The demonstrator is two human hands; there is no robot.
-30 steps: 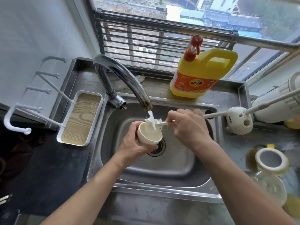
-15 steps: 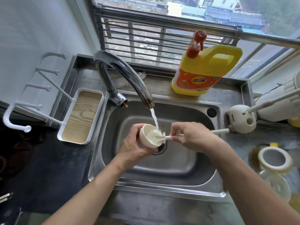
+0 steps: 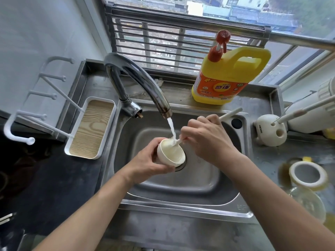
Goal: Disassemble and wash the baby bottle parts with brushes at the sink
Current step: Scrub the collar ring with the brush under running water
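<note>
Over a stainless-steel sink (image 3: 181,198), a person's left hand (image 3: 148,163) is gripping a small cream round plastic cap (image 3: 171,153), its fingers (image 3: 163,169) curled round the outer wall. The cap is being held tilted, open mouth up, just above the drain, and its inside is looking wet and glossy. The right hand (image 3: 208,140) is pinching a slim white brush handle (image 3: 230,113), its fingers (image 3: 190,127) closed on it, and the brush tip is dipping in at the cap's far rim. A thin stream of water (image 3: 171,127) is running from the curved chrome tap (image 3: 141,82) into the cap. The basin is leaving open room on every side of both hands. The handle's free end is pointing toward the sink's back right corner, well short of a yellow detergent jug with a red pump (image 3: 230,77) on the back ledge. On the surface at right, a cream egg-shaped brush holder (image 3: 270,130) is sitting just beside the sink's rim. A white tray with a wood-grain base (image 3: 92,127) is lying to the left.
</note>
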